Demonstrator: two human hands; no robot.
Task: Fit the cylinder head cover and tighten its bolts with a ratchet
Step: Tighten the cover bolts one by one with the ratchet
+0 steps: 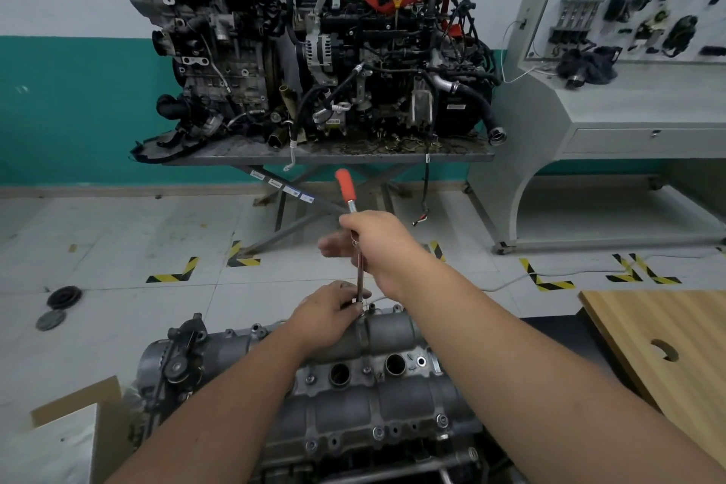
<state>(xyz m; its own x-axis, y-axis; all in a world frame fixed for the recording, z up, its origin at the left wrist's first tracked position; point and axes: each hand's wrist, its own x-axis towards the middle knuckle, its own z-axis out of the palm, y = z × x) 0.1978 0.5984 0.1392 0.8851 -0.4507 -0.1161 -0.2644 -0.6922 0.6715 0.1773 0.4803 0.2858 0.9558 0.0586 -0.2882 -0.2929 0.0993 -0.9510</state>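
The grey cylinder head cover (353,401) lies on the engine in front of me, with several bolts (378,432) visible along its flanges and two round plug wells in the middle. A ratchet (345,189) with an orange handle stands almost upright over the cover's far edge. My right hand (377,244) grips its metal shaft just below the orange grip. My left hand (330,314) holds the ratchet's lower end at the far edge of the cover. The ratchet's head and the bolt under it are hidden by my left hand.
A wooden board (668,350) with a notch lies to the right, a cardboard box (74,428) at the lower left. Two engines sit on a metal table (334,155) beyond, a grey training console (613,98) stands at the right, and black round parts (63,297) lie on the tiled floor.
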